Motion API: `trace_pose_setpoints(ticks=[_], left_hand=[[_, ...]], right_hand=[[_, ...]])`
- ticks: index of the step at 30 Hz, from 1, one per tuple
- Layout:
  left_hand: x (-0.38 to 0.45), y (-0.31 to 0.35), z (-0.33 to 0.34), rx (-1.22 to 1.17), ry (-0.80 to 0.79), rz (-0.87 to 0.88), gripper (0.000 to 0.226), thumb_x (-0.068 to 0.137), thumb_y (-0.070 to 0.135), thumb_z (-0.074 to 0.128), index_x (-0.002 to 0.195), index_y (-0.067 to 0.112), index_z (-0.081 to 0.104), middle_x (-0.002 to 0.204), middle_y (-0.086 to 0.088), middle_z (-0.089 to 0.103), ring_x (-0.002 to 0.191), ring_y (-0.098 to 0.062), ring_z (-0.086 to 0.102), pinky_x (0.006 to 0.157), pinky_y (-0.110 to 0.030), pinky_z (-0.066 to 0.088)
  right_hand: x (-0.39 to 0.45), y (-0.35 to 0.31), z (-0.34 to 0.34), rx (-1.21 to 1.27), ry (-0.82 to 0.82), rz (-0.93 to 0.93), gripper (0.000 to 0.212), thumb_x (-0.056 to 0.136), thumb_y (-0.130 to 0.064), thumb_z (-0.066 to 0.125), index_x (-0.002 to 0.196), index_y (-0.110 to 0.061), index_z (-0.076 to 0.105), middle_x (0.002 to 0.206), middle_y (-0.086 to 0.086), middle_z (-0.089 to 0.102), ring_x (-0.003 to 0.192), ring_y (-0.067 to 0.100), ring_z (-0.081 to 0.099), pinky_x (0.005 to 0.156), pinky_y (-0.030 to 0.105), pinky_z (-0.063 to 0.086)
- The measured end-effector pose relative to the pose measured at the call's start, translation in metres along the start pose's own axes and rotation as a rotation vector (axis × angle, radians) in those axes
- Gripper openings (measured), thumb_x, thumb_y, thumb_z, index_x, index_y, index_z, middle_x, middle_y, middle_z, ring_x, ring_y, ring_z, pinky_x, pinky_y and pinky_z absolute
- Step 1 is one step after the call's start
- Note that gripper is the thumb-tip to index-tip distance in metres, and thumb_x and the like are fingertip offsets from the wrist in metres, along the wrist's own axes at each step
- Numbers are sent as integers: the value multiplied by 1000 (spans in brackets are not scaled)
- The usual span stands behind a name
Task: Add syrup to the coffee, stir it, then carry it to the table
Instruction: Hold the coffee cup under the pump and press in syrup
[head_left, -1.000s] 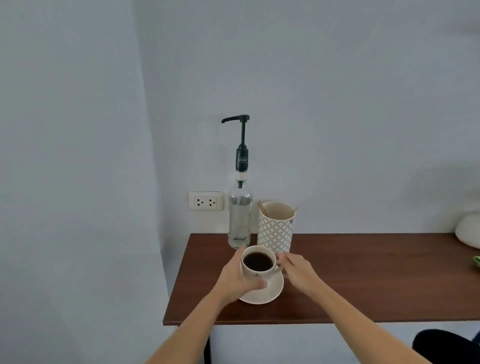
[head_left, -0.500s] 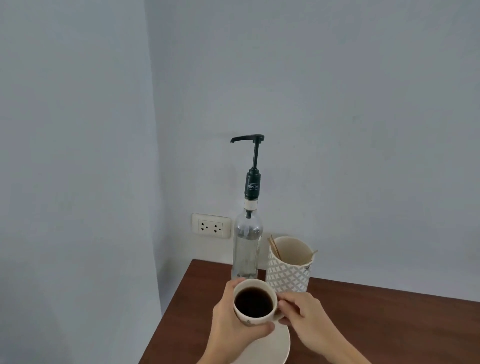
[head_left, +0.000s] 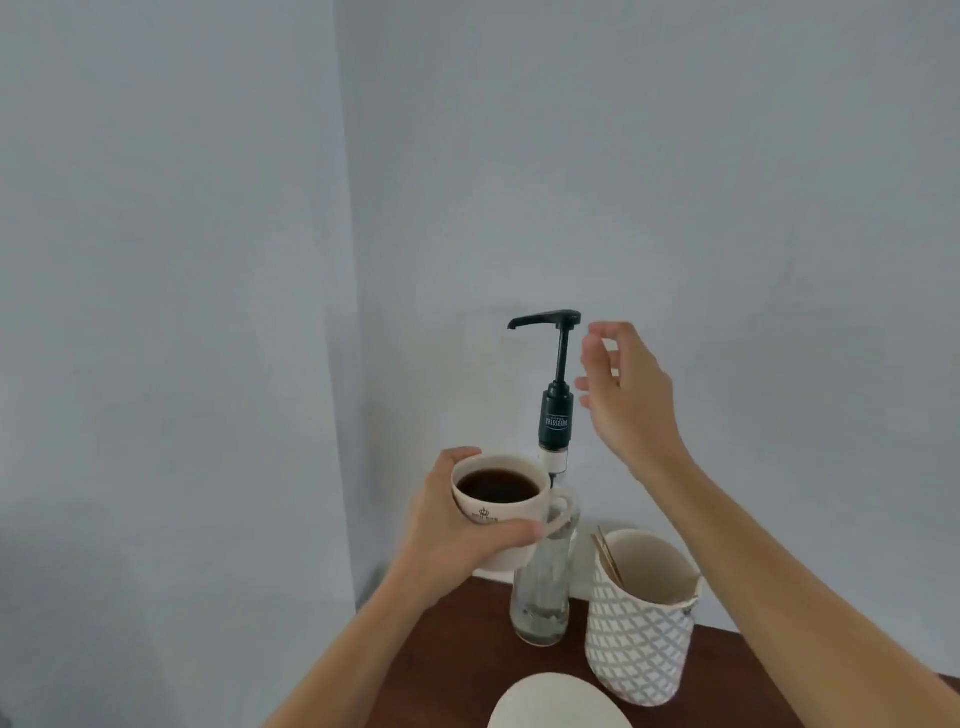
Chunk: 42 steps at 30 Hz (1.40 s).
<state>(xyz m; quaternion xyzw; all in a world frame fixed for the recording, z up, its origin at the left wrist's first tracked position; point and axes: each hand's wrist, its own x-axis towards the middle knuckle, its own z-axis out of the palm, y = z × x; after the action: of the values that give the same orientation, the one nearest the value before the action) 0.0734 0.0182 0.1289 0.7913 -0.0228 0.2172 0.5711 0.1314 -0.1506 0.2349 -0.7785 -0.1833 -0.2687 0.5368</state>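
A cream cup of black coffee (head_left: 498, 506) is held in the air by my left hand (head_left: 457, 525), below and a little left of the pump's spout. The clear syrup bottle (head_left: 543, 587) stands on the brown table (head_left: 467, 649) with its black pump head (head_left: 548, 318) raised. My right hand (head_left: 626, 395) is up beside the pump stem, just right of it, fingers apart and holding nothing. The cup's handle points right, in front of the bottle's neck.
A white patterned holder (head_left: 641, 629) with thin wooden stir sticks (head_left: 608, 556) stands right of the bottle. The empty saucer (head_left: 558, 704) lies at the bottom edge. Pale walls meet in a corner behind the bottle.
My left hand has lifted the cup off the saucer up toward the spout. My right hand let go of the handle and rose beside the pump head. The view moved closer.
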Motion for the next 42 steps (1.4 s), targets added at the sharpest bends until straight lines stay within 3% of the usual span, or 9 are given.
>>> trace_pose_setpoints(ticks=[3, 6, 9, 14, 21, 29, 42], left_hand=[[27, 16, -10, -2, -20, -4, 95, 34, 49, 90, 120, 30, 55, 105, 7, 71, 98, -13, 70, 86, -39, 62], [50, 28, -16, -14, -15, -4, 95, 33, 50, 89, 119, 31, 54, 107, 8, 69, 100, -15, 69, 84, -41, 63], [70, 37, -18, -30, -7, -10, 98, 32, 51, 88, 121, 29, 54, 111, 6, 69, 102, -17, 69, 84, -39, 62], [93, 47, -18, -72, -11, -27, 100, 29, 51, 86, 120, 27, 55, 111, 6, 69, 102, -16, 69, 74, -28, 55], [104, 53, -17, -107, -49, -39, 102, 29, 46, 88, 123, 25, 54, 113, 4, 68, 101, -15, 68, 69, -24, 51], [110, 53, -19, -108, -73, -28, 105, 25, 50, 84, 123, 24, 54, 111, 4, 68, 100, -15, 67, 70, -26, 51], [113, 53, -19, -112, -73, -42, 102, 26, 48, 86, 120, 24, 54, 111, 2, 69, 101, -18, 68, 72, -30, 54]], right_hand=[[31, -19, 20, 32, -15, 79, 34, 106, -40, 35, 118, -14, 55, 79, -1, 59, 81, 26, 65, 71, 36, 50], [46, -23, 39, 53, 10, 139, 52, 103, -52, 33, 104, -7, 60, 98, 15, 70, 92, 33, 70, 85, 50, 54], [50, -21, 54, 127, 108, 164, 51, 101, -56, 38, 94, -9, 58, 94, 18, 74, 83, 33, 74, 83, 50, 59], [58, -15, 62, 221, 215, 217, 32, 95, -33, 56, 75, -9, 60, 62, 7, 73, 74, 31, 76, 76, 51, 63], [59, -11, 66, 321, 236, 254, 23, 87, -15, 51, 66, -7, 55, 65, 10, 77, 75, 30, 78, 58, 33, 60], [62, -11, 67, 319, 250, 270, 25, 85, -15, 50, 61, -9, 55, 58, 10, 75, 66, 30, 78, 75, 51, 63], [62, -11, 68, 307, 242, 273, 23, 84, -13, 50, 63, -6, 53, 62, 18, 75, 61, 31, 78, 74, 56, 63]])
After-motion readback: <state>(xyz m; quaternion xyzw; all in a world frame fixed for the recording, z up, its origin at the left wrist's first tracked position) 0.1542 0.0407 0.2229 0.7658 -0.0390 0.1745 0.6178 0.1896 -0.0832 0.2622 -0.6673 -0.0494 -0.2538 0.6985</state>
